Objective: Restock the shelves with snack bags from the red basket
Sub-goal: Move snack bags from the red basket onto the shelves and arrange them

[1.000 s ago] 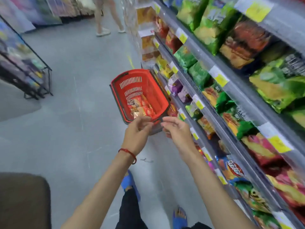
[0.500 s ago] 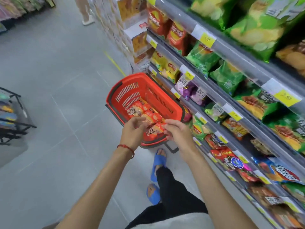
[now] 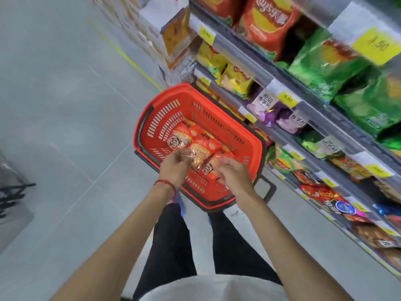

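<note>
Head view: pickup step. Snack bags (image 3: 191,142) lie in the red basket (image 3: 162,116), which sits on the floor (image 3: 65,105) just beside the shelves (image 3: 238,51). Left hand (image 3: 173,168) pinches a bag's crinkled top edge. Right hand (image 3: 234,174) curls over the neighbouring bag, grip unclear in the blur. Hands near each other, not touching. Next move probably: lift clear of the basket rim, swing right to a shelf gap. Open aisle on the left, shelf lips crowd the right.

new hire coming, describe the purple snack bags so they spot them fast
Find the shelves right of the red basket. By its far rim, right of the yellow bags and below the green bags, sit the purple bags: the only purple packs.
</note>
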Motion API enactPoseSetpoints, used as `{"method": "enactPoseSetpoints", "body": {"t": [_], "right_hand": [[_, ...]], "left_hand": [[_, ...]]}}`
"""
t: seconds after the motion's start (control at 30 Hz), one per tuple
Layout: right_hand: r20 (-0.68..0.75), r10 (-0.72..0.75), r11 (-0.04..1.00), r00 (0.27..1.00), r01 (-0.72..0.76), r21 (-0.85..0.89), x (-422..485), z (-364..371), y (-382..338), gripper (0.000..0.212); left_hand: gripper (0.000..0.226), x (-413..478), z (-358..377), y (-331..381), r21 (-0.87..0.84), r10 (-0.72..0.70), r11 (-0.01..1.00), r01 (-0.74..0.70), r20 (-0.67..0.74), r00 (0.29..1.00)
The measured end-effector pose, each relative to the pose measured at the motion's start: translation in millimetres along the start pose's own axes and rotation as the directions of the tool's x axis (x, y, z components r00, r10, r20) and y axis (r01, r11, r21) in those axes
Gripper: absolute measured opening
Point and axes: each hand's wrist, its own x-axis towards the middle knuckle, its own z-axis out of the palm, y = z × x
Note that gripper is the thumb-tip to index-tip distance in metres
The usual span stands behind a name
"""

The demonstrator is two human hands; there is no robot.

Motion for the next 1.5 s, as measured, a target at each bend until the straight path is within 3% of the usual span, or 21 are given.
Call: {"method": "enactPoseSetpoints", "body": {"t": [0.3,0.5,0.6,0.7,0.83,0.93,1.0,1.07,1.17,1.33,1.5], "right_hand": [[-0.144,0.166,0.983,0.976,-0.152,0.101,121,84,43,0.019],[-0.228,0.235,0.964,0.945,-0.198,0.176,225,124,109,0.014],[-0.261,0.25,0.961,0.932,-0.205,0.187,284,139,147,0.016],[-0.277,0.251,0.966,0.927,-0.22,0.139,342,153,183,0.033],[-0.339,0.304,0.953,0.89,-0.277,0.125,413,165,221,0.055],[-0.353,0.356,0.932,0.865,-0.299,0.206,457,173,246,0.083],[-0.384,0.375,0.927,0.844,-0.328,0.184,477,178,260,0.108],[-0.441,0.385,0.922,0.811,-0.363,0.136,489,183,269,0.119],[-0.489,0.359,0.933,0.795,-0.32,0.165,493,187,272,0.113],[-0.472,0.374,0.919,0.798,-0.252,0.303,490,188,272,0.104],[-0.448,0.36,0.93,0.818,-0.277,0.241,475,181,270,0.081]], "left_hand": [[0.015,170,-21,-61,0.314,-0.088,0.949,0.041,0.137,0.987],[0.035,286,-10,-124,0.553,-0.141,0.833,0.0,0.212,0.967],[0.031,351,8,-158,0.649,-0.175,0.761,0.014,0.184,0.967],[0.033,409,30,-190,0.686,-0.182,0.727,0.012,0.176,0.967],[0.055,472,60,-227,0.716,-0.108,0.698,-0.026,0.142,0.984],[0.078,514,77,-250,0.759,-0.084,0.651,-0.027,0.108,0.991],[0.09,534,87,-262,0.762,-0.084,0.647,0.0,0.072,0.994],[0.096,542,95,-272,0.785,-0.078,0.619,0.002,0.059,0.995],[0.1,544,99,-285,0.836,-0.047,0.548,-0.005,0.037,0.998],[0.097,552,90,-292,0.786,-0.101,0.618,0.023,0.05,0.994],[0.08,545,85,-289,0.725,-0.105,0.689,-0.017,0.123,0.987]]}}
